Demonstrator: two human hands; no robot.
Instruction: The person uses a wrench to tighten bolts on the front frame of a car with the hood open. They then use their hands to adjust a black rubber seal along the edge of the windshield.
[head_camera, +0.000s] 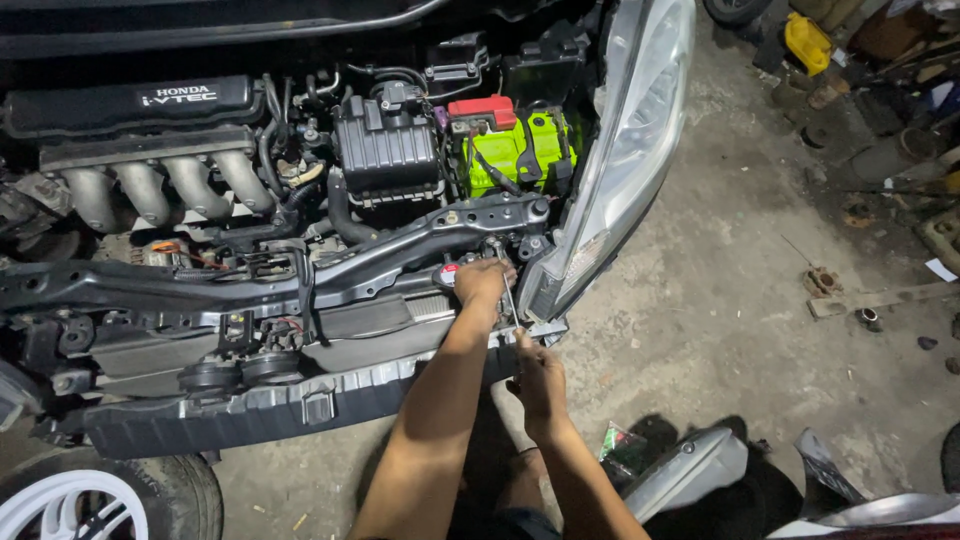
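I look down into the open front of a car with its bumper off. My left hand (482, 280) is closed around the upper end of a thin metal wrench (509, 300), against the black upper crossbar (380, 255) close to the headlight (625, 130). Just below, my right hand (538, 375) grips the lower end of the same wrench in front of the grey lower beam (260, 405). The wrench's head is partly hidden by my left hand.
A green battery (520, 150) and silver intake pipes (160, 190) sit behind the crossbar. A white-rimmed wheel (90, 500) is at bottom left. Silver body panels (690, 465) lie on the concrete floor at bottom right. Scrap and a yellow container (806, 42) clutter the far right.
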